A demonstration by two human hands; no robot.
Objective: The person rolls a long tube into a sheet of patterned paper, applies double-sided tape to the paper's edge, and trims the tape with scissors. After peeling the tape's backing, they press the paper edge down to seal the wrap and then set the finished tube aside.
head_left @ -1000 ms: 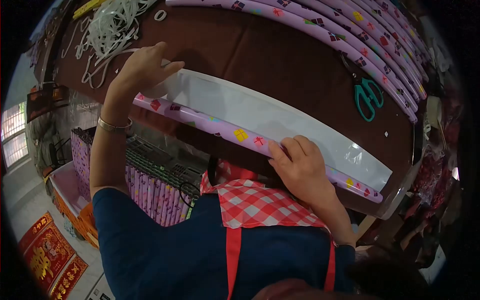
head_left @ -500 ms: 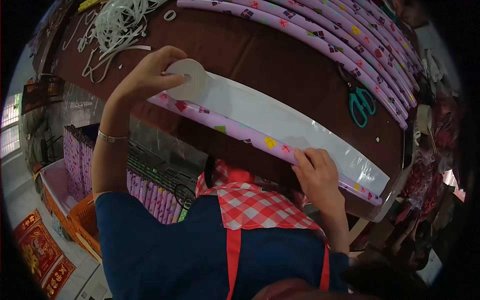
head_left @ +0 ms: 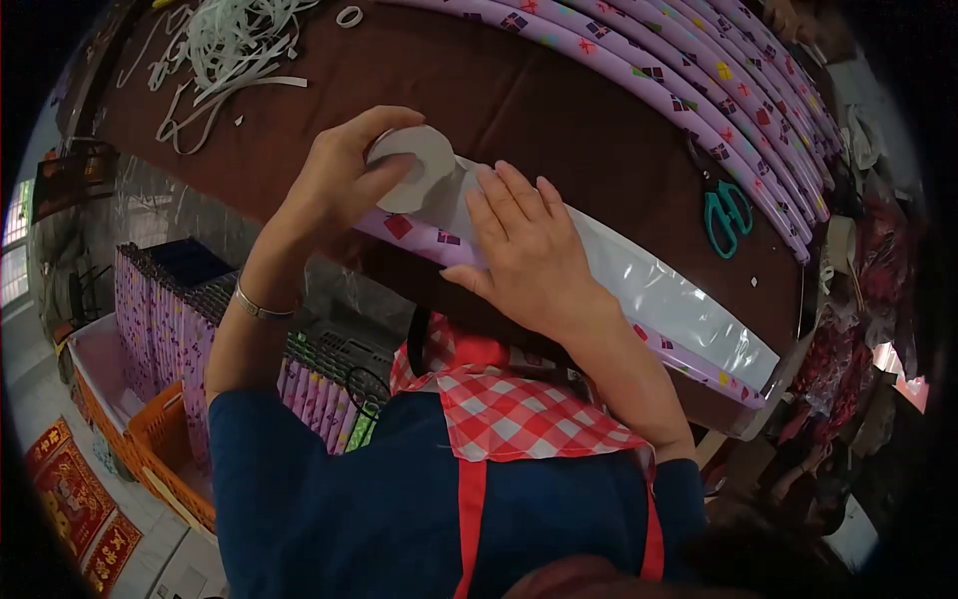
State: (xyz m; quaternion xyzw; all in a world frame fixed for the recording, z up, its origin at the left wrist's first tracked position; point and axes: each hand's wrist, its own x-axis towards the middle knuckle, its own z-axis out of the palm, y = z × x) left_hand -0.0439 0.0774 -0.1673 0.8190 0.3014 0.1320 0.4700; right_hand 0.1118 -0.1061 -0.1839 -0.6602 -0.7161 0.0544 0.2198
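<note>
My left hand (head_left: 354,165) grips a pale roll of tape (head_left: 431,165) between thumb and fingers, its round side facing up. A long, shiny whitish strip (head_left: 649,275) runs rightward from near the roll, over the brown table. Along the strip's near edge lies a pink gift-print wrapping paper roll (head_left: 689,364), partly covered by my right hand and forearm. My right hand (head_left: 529,240) lies flat on the strip and the paper roll, fingers stretched out, just right of the tape roll. Whether the strip is joined to the tape roll is hard to see.
Several more wrapping paper rolls (head_left: 639,75) lie at the table's far right, with teal-handled scissors (head_left: 726,215) beside them. Tangled white strips (head_left: 235,45) and a small white ring (head_left: 349,16) lie at the far left. An orange crate (head_left: 150,439) stands below left.
My left hand has moved right with the tape roll. My right hand has slid left and up from the paper roll's right part and now lies flat near the tape roll.
</note>
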